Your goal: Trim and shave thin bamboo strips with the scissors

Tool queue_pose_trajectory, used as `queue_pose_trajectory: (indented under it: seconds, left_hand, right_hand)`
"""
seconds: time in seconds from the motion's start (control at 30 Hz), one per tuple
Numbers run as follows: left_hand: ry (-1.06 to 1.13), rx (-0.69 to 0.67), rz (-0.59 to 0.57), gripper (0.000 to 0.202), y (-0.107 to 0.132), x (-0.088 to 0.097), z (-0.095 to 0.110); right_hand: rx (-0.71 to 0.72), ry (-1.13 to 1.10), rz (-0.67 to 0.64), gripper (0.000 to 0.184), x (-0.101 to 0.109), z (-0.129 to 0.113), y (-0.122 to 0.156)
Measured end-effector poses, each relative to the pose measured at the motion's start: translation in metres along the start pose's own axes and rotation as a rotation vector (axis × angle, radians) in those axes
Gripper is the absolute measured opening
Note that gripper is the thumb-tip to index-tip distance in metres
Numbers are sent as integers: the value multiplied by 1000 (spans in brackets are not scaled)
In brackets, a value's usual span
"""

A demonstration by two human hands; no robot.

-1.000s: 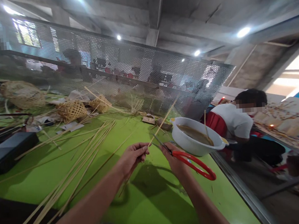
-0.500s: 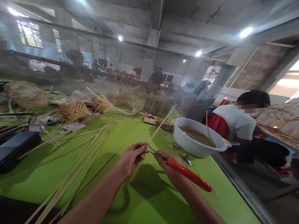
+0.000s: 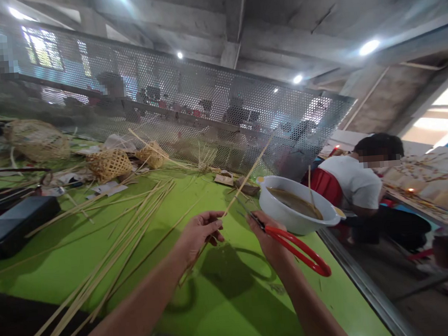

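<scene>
Between the thumb and fingers of my left hand is a thin bamboo strip, slanting up and away to the right. Its lower end passes beneath the hand toward the tabletop. My right hand is closed around red-handled scissors near their pivot. The grey blades point up and left toward the strip, a little apart from it. Many loose bamboo strips lie across the green table to the left of my left hand.
A white basin of brownish liquid, a stick leaning in it, stands at the table's right edge. Woven baskets and scraps lie at the back left, near a dark box. Behind rises a perforated metal screen. A person sits at right.
My right hand has drawn the scissors right, away from the strip and my left hand. The red handles have spread apart. More of the strip extends up beyond my left fingers.
</scene>
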State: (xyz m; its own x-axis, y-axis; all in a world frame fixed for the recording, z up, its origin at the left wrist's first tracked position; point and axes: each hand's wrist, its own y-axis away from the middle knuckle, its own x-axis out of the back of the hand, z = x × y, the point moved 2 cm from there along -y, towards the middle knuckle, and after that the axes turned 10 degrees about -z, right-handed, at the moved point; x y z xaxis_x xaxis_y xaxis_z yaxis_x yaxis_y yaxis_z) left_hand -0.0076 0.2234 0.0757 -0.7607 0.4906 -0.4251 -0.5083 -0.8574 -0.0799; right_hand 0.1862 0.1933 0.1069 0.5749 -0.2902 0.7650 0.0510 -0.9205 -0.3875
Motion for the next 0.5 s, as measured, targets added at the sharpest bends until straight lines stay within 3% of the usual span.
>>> queue_pose_trajectory:
  seconds: [0.17,0.3,0.5]
  left_hand:
    - [-68,-55,14,34,-1,2,0]
    - [-164,-51,67,36,-2,8,3]
    - [-794,74,289,30,0,19,8]
  right_hand:
    - [72,102,-121,36,-13,-1,4]
    - [73,37,-174,34,-13,-7,9]
    - [-30,-105,-34,45,-2,16,2]
